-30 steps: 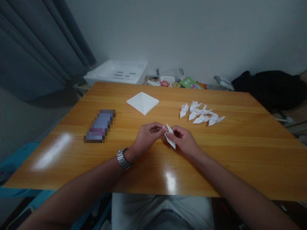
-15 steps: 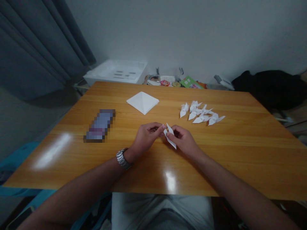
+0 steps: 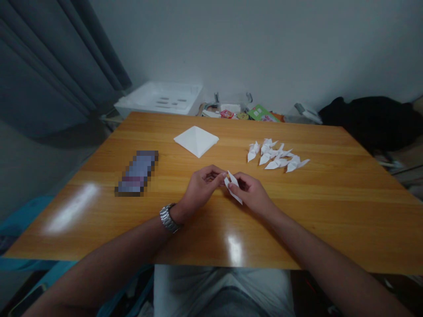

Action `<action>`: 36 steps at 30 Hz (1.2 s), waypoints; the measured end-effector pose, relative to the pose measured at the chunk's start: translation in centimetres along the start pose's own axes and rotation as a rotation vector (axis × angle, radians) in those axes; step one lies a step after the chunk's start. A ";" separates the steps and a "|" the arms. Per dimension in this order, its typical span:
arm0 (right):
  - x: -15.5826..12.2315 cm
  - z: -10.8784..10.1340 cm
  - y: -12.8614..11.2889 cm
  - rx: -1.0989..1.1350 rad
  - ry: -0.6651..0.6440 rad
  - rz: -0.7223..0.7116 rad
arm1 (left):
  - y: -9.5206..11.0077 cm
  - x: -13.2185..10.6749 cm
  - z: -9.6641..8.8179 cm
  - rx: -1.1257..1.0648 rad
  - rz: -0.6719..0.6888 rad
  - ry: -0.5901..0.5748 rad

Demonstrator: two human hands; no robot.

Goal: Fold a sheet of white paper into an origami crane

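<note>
Between my hands, just above the wooden table, is a small piece of folded white paper (image 3: 236, 193) with narrow pointed ends. My right hand (image 3: 251, 190) pinches its body, thumb on the near face. With thumb and forefinger pressed together, my left hand (image 3: 205, 184) grips the paper's left tip; the tip itself is hidden by the fingers. Behind and to the right lie several folded white paper cranes (image 3: 276, 156) in a loose cluster. Farther back, left of them, white paper (image 3: 196, 141) rests flat in a diamond shape.
A pixelated phone-like object (image 3: 137, 173) lies on the table (image 3: 330, 211) at left. Beyond the far edge stand a white tray (image 3: 158, 99), a green packet (image 3: 262, 113) among small items, and a black cloth heap (image 3: 370, 119). A blue chair (image 3: 29, 215) is at left.
My left fingers have shifted very slightly on the paper's tip, which showed above them before and is now covered. The right hand keeps its pinch; everything else stays in place.
</note>
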State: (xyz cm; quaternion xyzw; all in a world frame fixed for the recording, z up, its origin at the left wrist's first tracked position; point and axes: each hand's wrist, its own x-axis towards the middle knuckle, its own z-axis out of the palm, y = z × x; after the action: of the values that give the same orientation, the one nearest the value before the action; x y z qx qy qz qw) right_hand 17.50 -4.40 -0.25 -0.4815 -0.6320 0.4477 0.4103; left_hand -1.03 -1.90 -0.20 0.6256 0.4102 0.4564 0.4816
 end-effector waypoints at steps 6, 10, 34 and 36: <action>-0.2 -0.1 -0.4 -0.035 -0.006 0.011 | -0.1 0.0 0.0 0.051 0.006 0.009; -0.1 -0.2 -0.3 -0.040 -0.002 0.003 | 0.2 0.1 0.1 0.016 -0.010 0.024; 0.1 -0.3 0.1 -0.082 -0.029 0.047 | -0.1 0.2 -0.1 0.115 0.077 -0.014; 0.0 -0.3 0.3 -0.081 -0.051 0.051 | 0.0 0.3 -0.2 0.105 0.080 0.005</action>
State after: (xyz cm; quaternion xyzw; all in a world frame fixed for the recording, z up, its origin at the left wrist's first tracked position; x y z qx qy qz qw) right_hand 17.88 -4.29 -0.45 -0.5022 -0.6473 0.4442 0.3628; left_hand -1.12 -1.55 -0.10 0.6646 0.4095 0.4548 0.4287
